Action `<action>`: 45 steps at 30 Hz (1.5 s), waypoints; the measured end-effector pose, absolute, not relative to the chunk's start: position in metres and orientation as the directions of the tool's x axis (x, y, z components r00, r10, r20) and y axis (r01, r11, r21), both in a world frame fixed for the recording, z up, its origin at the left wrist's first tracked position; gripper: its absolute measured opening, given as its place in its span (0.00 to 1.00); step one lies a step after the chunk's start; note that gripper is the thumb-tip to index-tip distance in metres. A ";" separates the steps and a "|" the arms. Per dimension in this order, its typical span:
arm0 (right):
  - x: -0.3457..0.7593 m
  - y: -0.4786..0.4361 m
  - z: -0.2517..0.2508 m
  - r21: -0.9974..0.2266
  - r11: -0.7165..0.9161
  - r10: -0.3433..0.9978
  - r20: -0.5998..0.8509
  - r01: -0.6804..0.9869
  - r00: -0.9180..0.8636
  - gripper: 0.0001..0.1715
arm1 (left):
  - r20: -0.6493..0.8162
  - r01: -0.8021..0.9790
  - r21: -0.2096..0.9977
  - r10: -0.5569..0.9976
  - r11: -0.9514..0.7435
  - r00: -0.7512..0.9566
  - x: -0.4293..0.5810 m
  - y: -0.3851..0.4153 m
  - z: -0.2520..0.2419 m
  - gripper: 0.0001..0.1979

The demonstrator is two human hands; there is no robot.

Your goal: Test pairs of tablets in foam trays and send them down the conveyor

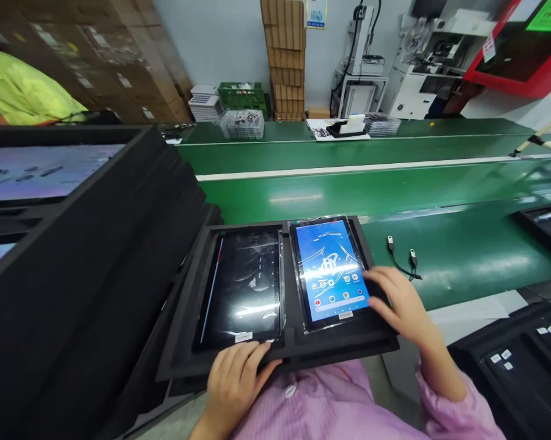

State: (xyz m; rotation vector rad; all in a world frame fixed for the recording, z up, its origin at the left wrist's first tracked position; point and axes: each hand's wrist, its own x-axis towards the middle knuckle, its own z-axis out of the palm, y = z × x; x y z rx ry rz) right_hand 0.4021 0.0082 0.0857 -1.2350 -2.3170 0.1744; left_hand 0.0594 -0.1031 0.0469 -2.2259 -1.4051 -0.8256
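A black foam tray (287,351) lies in front of me, with two tablets in its recesses. The left tablet (241,287) has a mostly dark screen. On the right tablet (330,269), a blue home screen with app icons is lit; clear film shows around both. My left hand (236,382) has its fingers bent together over the tray's front edge, just below the dark tablet. At the lit tablet's right edge is my right hand (401,302), thumb and fingers apart, fingertips touching the edge of the screen.
Tall stacked black foam trays (133,244) rise at the left. Beyond runs a green conveyor belt (275,198). A short black cable (401,266) lies right of my tray. Another foam tray (523,373) with white labels is at lower right. A person's yellow sleeve (22,85) shows upper left.
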 end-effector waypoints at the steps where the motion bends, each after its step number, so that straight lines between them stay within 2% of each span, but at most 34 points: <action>1: 0.395 0.031 0.090 -0.366 0.575 0.812 0.365 0.732 -0.455 0.27 | 0.659 0.903 -0.005 0.678 -0.429 0.325 0.059 -0.102 0.046 0.07; 4: 0.369 0.108 0.095 -0.390 0.512 0.853 0.338 0.766 -0.398 0.32 | 0.649 0.904 0.010 0.690 -0.428 0.320 0.060 -0.100 0.046 0.09; 8: 0.339 0.170 0.088 -0.458 0.420 0.905 0.275 0.784 -0.324 0.32 | 0.613 0.925 0.018 0.735 -0.380 0.290 0.059 -0.104 0.037 0.12; 14: 0.340 0.168 0.077 -0.526 0.488 0.859 0.431 0.696 -0.277 0.38 | 0.614 0.929 0.094 0.755 -0.357 0.228 0.061 -0.108 0.031 0.12; 18: 0.352 0.147 0.080 -0.565 0.493 0.814 0.568 0.661 -0.122 0.40 | 0.618 0.883 0.164 0.744 -0.440 0.255 0.064 -0.102 0.048 0.12; 20: 0.362 0.136 0.088 -0.619 0.501 0.762 0.647 0.605 0.031 0.38 | 0.606 0.871 0.187 0.751 -0.454 0.261 0.062 -0.091 0.060 0.12; 23: 0.377 0.119 0.104 -0.686 0.556 0.630 0.716 0.470 0.299 0.35 | 0.582 0.896 0.161 0.773 -0.415 0.253 0.061 -0.051 0.084 0.13; 25: 0.386 0.108 0.114 -0.678 0.588 0.548 0.735 0.442 0.398 0.35 | 0.480 0.929 0.159 0.849 -0.334 0.223 0.063 -0.007 0.101 0.11; 26: 0.389 0.104 0.117 -0.669 0.596 0.520 0.743 0.444 0.422 0.35 | 0.383 0.950 0.172 0.906 -0.260 0.178 0.065 0.019 0.109 0.11; 27: 0.391 0.100 0.119 -0.664 0.599 0.504 0.747 0.448 0.433 0.34 | 0.277 0.968 0.179 0.953 -0.176 0.122 0.068 0.045 0.115 0.10; 29: 0.392 0.095 0.117 -0.665 0.584 0.532 0.747 0.466 0.398 0.32 | 0.246 0.977 0.186 0.967 -0.108 0.060 0.076 0.094 0.121 0.14; 31: 0.389 0.093 0.106 -0.662 0.534 0.646 0.721 0.525 0.252 0.29 | 0.242 0.981 0.188 0.970 -0.046 0.000 0.087 0.131 0.120 0.20; 34: 0.381 0.092 0.078 -0.579 0.436 0.829 0.556 0.689 -0.058 0.19 | 0.197 0.978 0.208 0.979 0.012 -0.054 0.101 0.153 0.109 0.24; 36: 0.375 0.091 0.058 -0.465 0.363 0.886 0.439 0.807 -0.146 0.11 | 0.143 0.974 0.227 0.989 -0.001 -0.032 0.103 0.149 0.101 0.22; 37: 0.372 0.090 0.049 -0.401 0.316 0.905 0.400 0.860 -0.146 0.11 | 0.108 0.972 0.234 0.994 -0.015 -0.010 0.101 0.145 0.097 0.19; 39: 0.367 0.086 0.036 -0.264 0.219 0.930 0.348 0.940 -0.119 0.19 | 0.031 0.970 0.241 0.999 -0.027 0.020 0.091 0.134 0.090 0.15; 41: 0.363 0.082 0.029 -0.149 0.160 0.946 0.306 0.976 -0.108 0.25 | -0.043 0.970 0.244 0.999 -0.007 0.018 0.079 0.125 0.085 0.15; 43: 0.362 0.081 0.025 -0.102 0.135 0.952 0.291 0.986 -0.100 0.28 | -0.098 0.970 0.245 0.995 0.004 0.020 0.069 0.120 0.080 0.16; 45: 0.363 0.082 0.022 -0.124 0.115 0.948 0.309 0.986 -0.072 0.27 | -0.135 0.971 0.240 0.990 -0.002 0.035 0.065 0.119 0.076 0.17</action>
